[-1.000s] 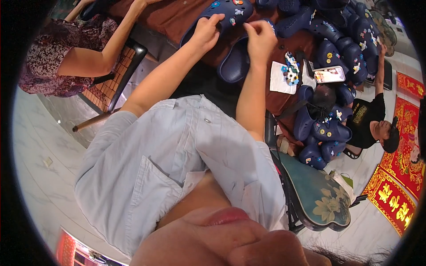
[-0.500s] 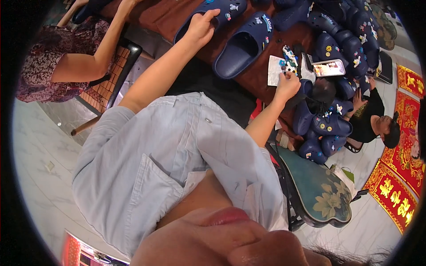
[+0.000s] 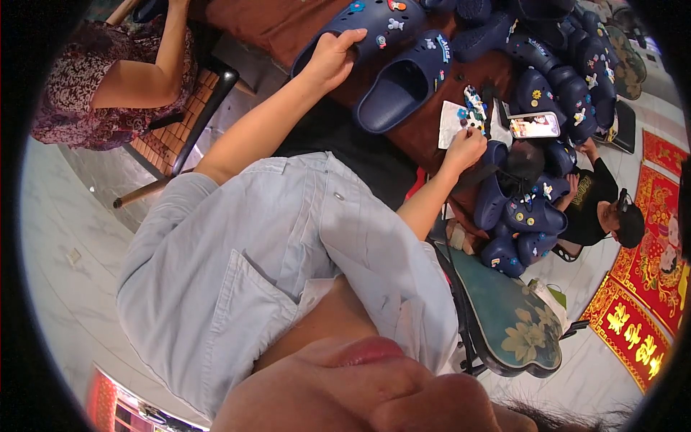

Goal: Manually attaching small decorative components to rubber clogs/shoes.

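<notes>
The left hand (image 3: 332, 59) is gripping a charm-studded navy clog (image 3: 363, 29) while the right hand (image 3: 464, 149) is pinching at charms (image 3: 471, 108) on a white sheet (image 3: 452, 122), likely picking the next one to press in.

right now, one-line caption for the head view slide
Left hand grips a navy clog while right hand picks at shoe charms on a white sheet.

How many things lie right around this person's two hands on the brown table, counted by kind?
Navy clogs: 2, one gripped by the left hand, one beside it
White charm sheet: 1, at the right hand
Phone: 1
Total: 4
</notes>
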The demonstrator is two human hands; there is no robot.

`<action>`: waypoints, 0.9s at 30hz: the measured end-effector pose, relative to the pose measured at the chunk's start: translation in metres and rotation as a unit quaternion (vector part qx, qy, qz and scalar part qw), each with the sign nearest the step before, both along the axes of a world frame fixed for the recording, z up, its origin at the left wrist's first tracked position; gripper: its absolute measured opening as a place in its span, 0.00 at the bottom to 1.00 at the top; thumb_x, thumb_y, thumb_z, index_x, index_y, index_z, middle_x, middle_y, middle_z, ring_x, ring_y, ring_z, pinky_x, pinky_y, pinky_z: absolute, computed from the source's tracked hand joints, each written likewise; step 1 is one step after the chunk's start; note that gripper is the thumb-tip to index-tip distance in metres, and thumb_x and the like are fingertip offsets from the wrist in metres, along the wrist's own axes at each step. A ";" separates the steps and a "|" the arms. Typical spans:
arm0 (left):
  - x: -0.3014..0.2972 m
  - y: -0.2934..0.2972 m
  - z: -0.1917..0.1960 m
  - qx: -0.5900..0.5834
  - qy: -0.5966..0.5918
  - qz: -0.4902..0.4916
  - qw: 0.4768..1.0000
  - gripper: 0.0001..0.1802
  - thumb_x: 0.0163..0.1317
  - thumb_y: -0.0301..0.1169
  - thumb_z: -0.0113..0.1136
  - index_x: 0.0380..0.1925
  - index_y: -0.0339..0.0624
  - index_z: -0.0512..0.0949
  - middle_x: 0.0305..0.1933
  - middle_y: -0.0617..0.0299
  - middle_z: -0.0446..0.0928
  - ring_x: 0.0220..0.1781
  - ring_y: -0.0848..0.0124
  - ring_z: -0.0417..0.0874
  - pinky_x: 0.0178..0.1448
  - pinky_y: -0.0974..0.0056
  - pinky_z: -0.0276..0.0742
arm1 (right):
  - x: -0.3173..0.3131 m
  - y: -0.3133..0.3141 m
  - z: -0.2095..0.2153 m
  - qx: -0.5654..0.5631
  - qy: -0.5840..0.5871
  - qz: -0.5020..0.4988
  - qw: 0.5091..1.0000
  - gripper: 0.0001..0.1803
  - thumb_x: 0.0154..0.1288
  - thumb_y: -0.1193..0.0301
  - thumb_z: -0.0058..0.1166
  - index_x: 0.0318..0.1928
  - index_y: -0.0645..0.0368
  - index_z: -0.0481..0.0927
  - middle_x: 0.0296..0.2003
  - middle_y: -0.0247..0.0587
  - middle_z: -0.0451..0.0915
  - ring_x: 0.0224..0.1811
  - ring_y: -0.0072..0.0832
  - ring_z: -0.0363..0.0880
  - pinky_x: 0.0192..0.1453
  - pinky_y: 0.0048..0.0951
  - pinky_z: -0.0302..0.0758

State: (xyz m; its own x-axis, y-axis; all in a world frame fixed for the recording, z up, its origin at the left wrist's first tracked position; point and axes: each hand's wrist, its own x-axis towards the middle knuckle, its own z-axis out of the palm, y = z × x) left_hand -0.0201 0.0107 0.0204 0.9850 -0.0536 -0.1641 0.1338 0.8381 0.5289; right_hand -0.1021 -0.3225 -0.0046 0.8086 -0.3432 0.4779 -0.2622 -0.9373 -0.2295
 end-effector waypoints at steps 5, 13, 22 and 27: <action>0.004 -0.009 0.013 -0.016 0.000 0.028 0.999 0.12 0.64 0.26 0.65 0.44 0.29 0.79 0.46 0.59 0.80 0.49 0.71 0.81 0.57 0.66 0.76 | -0.005 -0.003 0.003 0.083 -0.010 0.004 0.996 0.09 0.60 0.75 0.58 0.40 0.65 0.82 0.37 0.54 0.82 0.42 0.49 0.80 0.48 0.44 0.74; 0.037 -0.002 -0.005 0.134 0.022 -0.063 0.989 0.24 0.69 0.39 0.62 0.50 0.24 0.76 0.48 0.59 0.79 0.53 0.71 0.79 0.57 0.64 0.75 | 0.016 0.038 0.027 0.328 -0.103 0.109 0.933 0.06 0.63 0.79 0.59 0.41 0.65 0.82 0.35 0.40 0.83 0.37 0.28 0.82 0.44 0.29 0.78; -0.031 0.012 0.048 0.722 -0.315 0.156 0.597 0.19 0.61 0.31 0.64 0.51 0.34 0.79 0.48 0.48 0.80 0.48 0.55 0.83 0.54 0.57 0.78 | 0.067 0.086 0.060 0.476 -0.070 0.235 0.844 0.06 0.62 0.80 0.61 0.40 0.66 0.83 0.34 0.35 0.83 0.36 0.19 0.79 0.43 0.21 0.74; -0.062 -0.048 0.035 0.399 -0.170 -0.224 0.872 0.22 0.68 0.33 0.61 0.60 0.37 0.76 0.50 0.56 0.79 0.52 0.69 0.80 0.56 0.64 0.77 | 0.106 0.100 0.062 0.460 0.006 0.281 0.842 0.06 0.60 0.79 0.62 0.39 0.66 0.84 0.32 0.35 0.84 0.34 0.21 0.80 0.42 0.23 0.76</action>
State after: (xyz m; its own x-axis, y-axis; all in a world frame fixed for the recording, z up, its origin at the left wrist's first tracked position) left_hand -0.0820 -0.0371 0.0554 0.8930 -0.4492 -0.0274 0.0747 0.0880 0.9933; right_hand 0.0039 -0.2220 0.0572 0.9700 -0.1252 0.2085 0.1553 -0.3413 -0.9270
